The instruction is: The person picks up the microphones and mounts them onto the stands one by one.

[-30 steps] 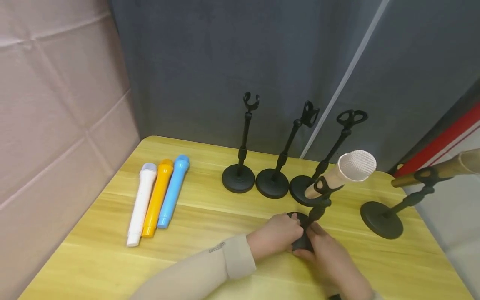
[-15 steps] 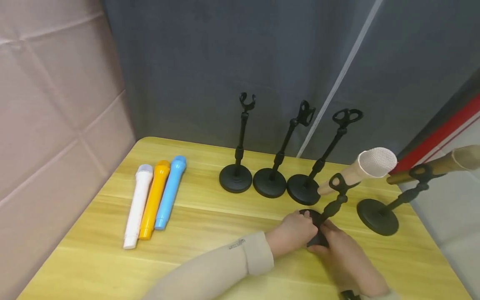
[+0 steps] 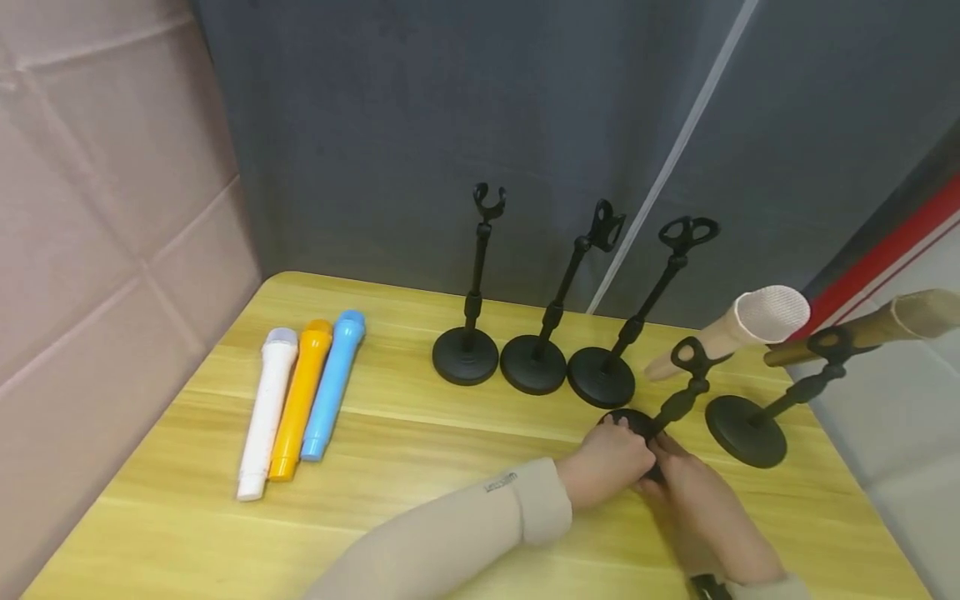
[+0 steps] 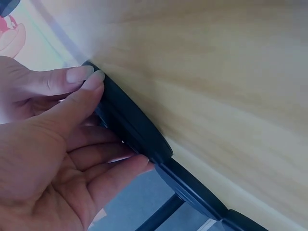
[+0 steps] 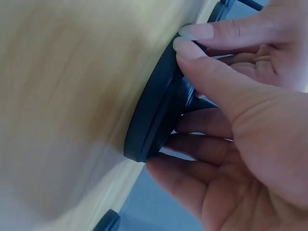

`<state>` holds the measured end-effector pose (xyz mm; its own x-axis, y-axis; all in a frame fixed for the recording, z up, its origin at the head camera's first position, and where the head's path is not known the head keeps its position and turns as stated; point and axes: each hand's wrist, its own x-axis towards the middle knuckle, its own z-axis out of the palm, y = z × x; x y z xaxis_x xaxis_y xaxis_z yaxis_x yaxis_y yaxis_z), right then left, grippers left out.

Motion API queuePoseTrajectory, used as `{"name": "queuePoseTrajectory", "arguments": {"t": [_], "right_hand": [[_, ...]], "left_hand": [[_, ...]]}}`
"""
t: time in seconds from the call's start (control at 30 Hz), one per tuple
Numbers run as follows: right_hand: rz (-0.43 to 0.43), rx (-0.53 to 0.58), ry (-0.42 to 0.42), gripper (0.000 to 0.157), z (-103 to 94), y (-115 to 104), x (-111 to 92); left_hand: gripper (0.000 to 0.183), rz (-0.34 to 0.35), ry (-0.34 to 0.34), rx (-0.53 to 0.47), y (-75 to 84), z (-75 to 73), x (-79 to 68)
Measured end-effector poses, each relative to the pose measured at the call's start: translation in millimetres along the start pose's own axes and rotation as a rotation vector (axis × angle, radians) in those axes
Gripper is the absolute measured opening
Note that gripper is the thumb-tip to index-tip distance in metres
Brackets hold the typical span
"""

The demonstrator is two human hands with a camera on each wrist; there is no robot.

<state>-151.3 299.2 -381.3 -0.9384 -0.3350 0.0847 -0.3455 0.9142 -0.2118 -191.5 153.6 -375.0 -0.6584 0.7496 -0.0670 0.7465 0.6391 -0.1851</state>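
Observation:
A black microphone stand carries a pale pink microphone tilted in its clip. My left hand grips the left side of its round base, and my right hand holds the other side. Both thumbs meet at the base's near rim in the wrist views, with fingers curled about its edge. Behind stands a row of black stands with bare clips: a left one, a middle one and a right one. The held base is very close to the right one.
At right, another black stand bears a gold microphone. White, orange and blue microphones lie side by side on the left of the wooden table. A dark grey curtain hangs behind.
Both hands have slid the stand with the pink microphone away and rightward along the table. The head view has shifted slightly; the other stands and loose microphones stay put.

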Motion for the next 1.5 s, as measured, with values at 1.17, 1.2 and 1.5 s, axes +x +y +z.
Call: {"name": "queuePoseTrajectory", "arguments": {"t": [1.17, 1.2, 1.5], "right_hand": [[-0.062, -0.014, -0.016, 0.037, -11.7, 53.0, 26.3], [-0.063, -0.013, -0.017, 0.038, -11.5, 54.2, 27.0], [-0.074, 0.001, 0.000, 0.041, -10.2, 63.9, 29.9]], "left_hand": [[0.038, -0.159, -0.184, -0.090, 15.7, -13.6, 50.3], [0.038, -0.161, -0.183, -0.096, 15.4, -13.5, 50.8], [0.040, -0.169, -0.189, -0.116, 14.0, -14.0, 57.0]]}}
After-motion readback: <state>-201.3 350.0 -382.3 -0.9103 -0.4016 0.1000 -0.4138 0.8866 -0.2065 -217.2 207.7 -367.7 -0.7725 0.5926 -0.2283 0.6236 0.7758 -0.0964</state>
